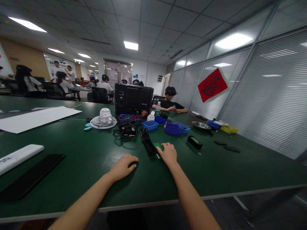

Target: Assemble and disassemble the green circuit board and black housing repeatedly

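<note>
My right hand point(169, 154) has its thumb and fingertips on a small green circuit board point(157, 145), which is partly hidden by the fingers. Directly left of the board lies a long black plastic housing point(149, 147), with a dark rounded part point(145, 131) at its far end. My left hand point(125, 166) rests on the green tabletop point(148, 182), thumb apart from the fingers and nothing held. Bare table separates it from the housing.
Cables with a black box point(129, 131) and a white fan point(103, 121) lie beyond my left hand. Blue bins point(150, 125), a black case point(194, 142) and a metal dish point(201, 126) stand farther right. A person point(170, 102) sits across the table, near a large black panel point(133, 99).
</note>
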The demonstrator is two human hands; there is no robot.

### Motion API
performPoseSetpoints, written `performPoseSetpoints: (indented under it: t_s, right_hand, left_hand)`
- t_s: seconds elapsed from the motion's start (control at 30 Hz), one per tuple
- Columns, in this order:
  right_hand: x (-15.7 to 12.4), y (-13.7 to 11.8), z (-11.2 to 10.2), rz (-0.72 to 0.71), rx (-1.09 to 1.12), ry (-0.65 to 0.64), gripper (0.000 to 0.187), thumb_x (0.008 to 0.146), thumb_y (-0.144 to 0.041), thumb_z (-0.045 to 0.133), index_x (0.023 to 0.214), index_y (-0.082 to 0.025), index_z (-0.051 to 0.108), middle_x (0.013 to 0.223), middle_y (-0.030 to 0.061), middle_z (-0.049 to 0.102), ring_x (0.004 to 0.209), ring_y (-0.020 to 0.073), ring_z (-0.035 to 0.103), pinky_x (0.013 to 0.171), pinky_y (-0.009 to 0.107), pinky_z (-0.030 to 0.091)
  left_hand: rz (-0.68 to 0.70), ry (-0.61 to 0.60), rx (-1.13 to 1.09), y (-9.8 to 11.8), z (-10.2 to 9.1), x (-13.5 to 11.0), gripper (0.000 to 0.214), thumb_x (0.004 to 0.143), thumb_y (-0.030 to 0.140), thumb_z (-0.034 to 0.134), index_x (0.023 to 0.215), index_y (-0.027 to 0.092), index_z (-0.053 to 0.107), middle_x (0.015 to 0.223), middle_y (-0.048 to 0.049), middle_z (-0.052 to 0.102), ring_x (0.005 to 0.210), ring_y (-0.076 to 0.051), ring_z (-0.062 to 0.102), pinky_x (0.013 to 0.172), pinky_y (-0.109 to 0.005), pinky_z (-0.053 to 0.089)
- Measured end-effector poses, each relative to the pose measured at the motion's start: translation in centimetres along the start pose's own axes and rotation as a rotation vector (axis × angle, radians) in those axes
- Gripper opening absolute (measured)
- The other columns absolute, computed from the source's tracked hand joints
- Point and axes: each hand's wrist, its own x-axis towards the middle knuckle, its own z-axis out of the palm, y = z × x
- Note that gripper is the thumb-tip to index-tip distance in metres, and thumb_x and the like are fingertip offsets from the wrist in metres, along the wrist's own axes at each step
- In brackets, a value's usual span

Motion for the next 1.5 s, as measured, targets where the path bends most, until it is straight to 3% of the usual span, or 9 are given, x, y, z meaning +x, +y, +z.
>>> performPoseSetpoints:
  t_s: [0.17, 0.37, 0.53, 0.67, 0.77, 0.97, 1.3, 1.5]
  right_hand:
    - [0.0, 0.0, -0.1, 0.038, 0.082, -0.155, 0.050, 0.080, -0.055, 0.042, 0.111, -0.019, 0.057, 0.104, 0.0102, 0.058, 0.097, 0.0235, 0.051, 0.069, 0.030, 0.040]
    - [0.1, 0.3, 0.1, 0.044, 0.231, -0.199, 0.045, 0.074, -0.037, 0.054, 0.116, -0.021, 0.053, 0.106, 0.0071, 0.059, 0.095, 0.0194, 0.055, 0.074, 0.026, 0.041]
    - [0.6, 0.8, 0.3, 0.194, 0.303, -0.077, 0.038, 0.074, -0.033, 0.052, 0.109, -0.018, 0.057, 0.098, 0.0084, 0.062, 0.090, 0.0208, 0.058, 0.075, 0.028, 0.042]
    - [1.5, -0.1, -1.1, 0.192, 0.428, 0.086, 0.037, 0.074, -0.038, 0.050, 0.104, -0.017, 0.058, 0.089, 0.0059, 0.063, 0.081, 0.0186, 0.058, 0.072, 0.026, 0.042]
    - [2.3, -2.0, -2.3, 0.147, 0.512, 0.068, 0.036, 0.073, -0.039, 0.050, 0.102, -0.019, 0.059, 0.081, 0.0025, 0.063, 0.071, 0.0164, 0.058, 0.066, 0.025, 0.043]
    - [3.2, -4.9, -1.8, 0.044, 0.365, -0.056, 0.033, 0.072, -0.035, 0.054, 0.099, -0.019, 0.060, 0.088, 0.0052, 0.064, 0.080, 0.0188, 0.059, 0.068, 0.025, 0.041]
    - [2.9, -4.7, 0.3, 0.027, 0.254, -0.109, 0.034, 0.075, -0.035, 0.052, 0.103, -0.017, 0.057, 0.096, 0.0078, 0.061, 0.087, 0.0195, 0.058, 0.073, 0.026, 0.040]
    - [2.3, -4.9, 1.0, 0.000, 0.241, -0.078, 0.033, 0.076, -0.034, 0.051, 0.104, -0.016, 0.057, 0.096, 0.0079, 0.059, 0.087, 0.0190, 0.056, 0.074, 0.025, 0.039]
  left_hand:
    - [-0.006, 0.012, 0.001, -0.2, 0.2, 0.1, 0.028, 0.080, 0.027, 0.049, 0.105, 0.024, 0.060, 0.108, -0.0011, 0.063, 0.100, -0.016, 0.053, 0.092, -0.031, 0.037]
    - [-0.024, 0.014, -0.018, -0.4, 0.2, 0.1, 0.029, 0.079, 0.027, 0.049, 0.106, 0.023, 0.060, 0.108, -0.0011, 0.063, 0.100, -0.016, 0.053, 0.092, -0.030, 0.038]
    - [-0.031, 0.031, -0.029, -0.5, 0.3, 0.1, 0.029, 0.080, 0.027, 0.049, 0.105, 0.023, 0.061, 0.107, -0.0010, 0.064, 0.101, -0.016, 0.053, 0.092, -0.030, 0.038]
    - [-0.046, 0.023, -0.029, -0.5, 0.3, 0.2, 0.029, 0.080, 0.028, 0.049, 0.105, 0.022, 0.061, 0.107, -0.0014, 0.064, 0.101, -0.016, 0.053, 0.092, -0.030, 0.038]
    - [-0.066, 0.025, -0.037, -0.5, 0.3, 0.2, 0.029, 0.079, 0.028, 0.049, 0.105, 0.023, 0.061, 0.106, -0.0012, 0.064, 0.100, -0.016, 0.053, 0.091, -0.030, 0.038]
    - [-0.080, 0.041, -0.060, -0.2, 0.0, 0.1, 0.028, 0.080, 0.029, 0.049, 0.104, 0.023, 0.062, 0.105, -0.0007, 0.064, 0.100, -0.016, 0.053, 0.091, -0.029, 0.037]
    - [-0.078, 0.031, -0.069, 0.0, 0.0, 0.2, 0.027, 0.080, 0.027, 0.049, 0.103, 0.024, 0.061, 0.104, 0.0003, 0.064, 0.099, -0.015, 0.052, 0.091, -0.029, 0.037]
    - [-0.055, 0.022, -0.069, 0.1, 0.1, 0.2, 0.026, 0.079, 0.024, 0.049, 0.102, 0.024, 0.060, 0.104, -0.0001, 0.064, 0.099, -0.015, 0.052, 0.091, -0.028, 0.036]
